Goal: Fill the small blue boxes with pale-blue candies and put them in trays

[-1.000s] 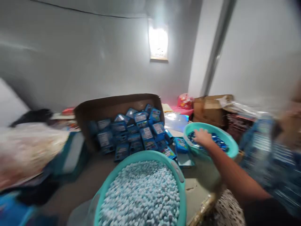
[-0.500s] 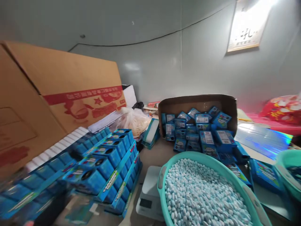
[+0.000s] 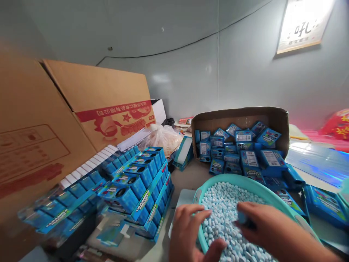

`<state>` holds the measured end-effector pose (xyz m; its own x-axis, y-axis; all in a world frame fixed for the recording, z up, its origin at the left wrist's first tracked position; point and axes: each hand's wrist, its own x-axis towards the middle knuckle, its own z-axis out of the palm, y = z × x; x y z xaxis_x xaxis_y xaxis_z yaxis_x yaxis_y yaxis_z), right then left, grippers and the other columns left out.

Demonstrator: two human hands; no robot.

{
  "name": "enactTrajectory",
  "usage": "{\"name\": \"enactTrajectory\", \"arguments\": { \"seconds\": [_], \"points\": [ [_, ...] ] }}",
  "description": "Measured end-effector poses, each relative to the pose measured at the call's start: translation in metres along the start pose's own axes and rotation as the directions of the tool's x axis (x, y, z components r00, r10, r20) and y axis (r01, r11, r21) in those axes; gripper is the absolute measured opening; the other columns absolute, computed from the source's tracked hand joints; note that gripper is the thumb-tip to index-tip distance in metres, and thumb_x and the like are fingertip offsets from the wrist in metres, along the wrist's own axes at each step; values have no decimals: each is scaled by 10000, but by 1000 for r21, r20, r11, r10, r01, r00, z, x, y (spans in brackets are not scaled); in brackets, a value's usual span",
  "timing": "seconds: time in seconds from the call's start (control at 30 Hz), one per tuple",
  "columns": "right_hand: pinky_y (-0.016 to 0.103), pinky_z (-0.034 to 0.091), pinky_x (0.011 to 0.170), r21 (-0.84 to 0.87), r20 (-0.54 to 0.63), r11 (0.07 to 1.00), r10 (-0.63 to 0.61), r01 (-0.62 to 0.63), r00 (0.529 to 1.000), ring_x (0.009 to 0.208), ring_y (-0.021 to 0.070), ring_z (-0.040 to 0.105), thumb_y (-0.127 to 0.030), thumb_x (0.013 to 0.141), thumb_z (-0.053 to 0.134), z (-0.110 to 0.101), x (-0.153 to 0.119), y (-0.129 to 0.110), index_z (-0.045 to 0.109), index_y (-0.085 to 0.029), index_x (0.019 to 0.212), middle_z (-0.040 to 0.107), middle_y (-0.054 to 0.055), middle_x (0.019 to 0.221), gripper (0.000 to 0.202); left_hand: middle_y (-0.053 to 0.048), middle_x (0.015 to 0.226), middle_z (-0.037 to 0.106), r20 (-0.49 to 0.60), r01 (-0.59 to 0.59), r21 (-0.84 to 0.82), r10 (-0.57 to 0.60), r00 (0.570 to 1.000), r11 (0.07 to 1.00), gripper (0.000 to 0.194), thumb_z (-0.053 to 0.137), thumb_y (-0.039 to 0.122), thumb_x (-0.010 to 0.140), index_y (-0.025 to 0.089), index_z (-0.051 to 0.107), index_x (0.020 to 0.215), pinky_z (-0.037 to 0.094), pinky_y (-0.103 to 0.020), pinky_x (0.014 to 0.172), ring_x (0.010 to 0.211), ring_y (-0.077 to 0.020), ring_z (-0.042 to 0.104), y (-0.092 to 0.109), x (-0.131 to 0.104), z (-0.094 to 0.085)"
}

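Note:
A turquoise oval basin (image 3: 231,179) full of pale blue and white candies (image 3: 218,203) stands in front of me. At its left rim is my left hand (image 3: 188,231), thumb and fingers spread, holding nothing. My right hand (image 3: 264,223) is closed over the candies, slightly blurred. A small dark blue thing (image 3: 242,218) shows between its fingers, its kind unclear. Under the left hand a pale kitchen scale (image 3: 187,196) is partly hidden.
Blue candy boxes in stacked display trays (image 3: 147,196) stand to the left, before a large cardboard carton (image 3: 109,87). Behind the basin, an open carton (image 3: 240,113) lies on its side with many small blue boxes (image 3: 244,136). A clear bag (image 3: 165,140) sits farther back.
Both hands have come into view over the basin, the right one with a small blue thing. The camera view has swung a little to the left.

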<state>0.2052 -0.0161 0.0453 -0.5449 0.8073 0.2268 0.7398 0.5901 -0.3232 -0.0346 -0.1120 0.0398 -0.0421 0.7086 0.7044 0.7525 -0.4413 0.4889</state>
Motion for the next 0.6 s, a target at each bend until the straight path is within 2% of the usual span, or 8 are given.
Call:
{"name": "enactTrajectory", "arguments": {
  "seconds": [0.07,0.13,0.17,0.23,0.33,0.43,0.53,0.6],
  "points": [
    [272,254,513,18,154,990,-140,139,978,581,151,610,-205,752,687,24,11,-30,652,-230,835,696,29,769,94,-58,894,719,214,267,-230,-219,952,936,438,627,634,846,223,666,991,571,-324,756,829,-211,680,7,7,21],
    [282,187,516,14,184,987,-158,158,970,600,164,627,-174,740,647,40,20,-52,665,-221,915,709,47,820,183,-27,786,722,387,522,-323,-393,834,790,303,716,453,804,204,639,957,552,-250,667,725,-172,682,9,10,30],
    [285,175,519,21,190,988,-152,151,970,615,169,638,-163,747,630,45,23,-59,667,-217,933,712,52,835,197,-20,765,726,430,596,-325,-446,785,735,248,722,367,784,199,641,948,547,-231,656,712,-165,689,8,10,31],
    [285,181,526,54,199,991,-131,122,971,648,177,659,-164,782,606,51,28,-65,659,-213,922,719,49,848,158,-30,805,750,436,630,-281,-489,756,724,173,684,287,780,202,685,930,563,-234,701,757,-176,716,4,8,27],
    [280,229,540,112,169,990,-107,88,980,676,183,673,-220,862,575,53,30,-63,634,-214,898,727,37,854,69,-44,873,774,320,521,-111,-466,825,846,187,596,325,852,245,743,935,587,-264,724,790,-200,735,-4,6,9],
    [282,258,556,123,147,992,-54,36,988,685,197,671,-295,904,575,53,28,-56,614,-216,892,727,37,820,90,-45,930,788,155,298,132,-316,936,945,276,487,356,931,281,749,967,597,-281,751,829,-215,749,-12,22,-29],
    [282,249,555,149,173,989,-9,-17,985,676,191,654,-327,899,604,49,27,-54,605,-218,860,725,36,799,116,-50,973,789,30,150,380,-175,984,913,292,491,380,922,278,748,1017,589,-306,828,851,-230,748,-22,74,-81],
    [277,245,555,193,190,981,-1,-37,982,669,176,635,-345,899,614,43,27,-55,607,-221,855,719,28,799,132,-40,991,786,17,166,510,-203,979,844,281,522,375,893,285,747,1035,562,-331,888,887,-238,736,-33,128,-108]
  ]
}}
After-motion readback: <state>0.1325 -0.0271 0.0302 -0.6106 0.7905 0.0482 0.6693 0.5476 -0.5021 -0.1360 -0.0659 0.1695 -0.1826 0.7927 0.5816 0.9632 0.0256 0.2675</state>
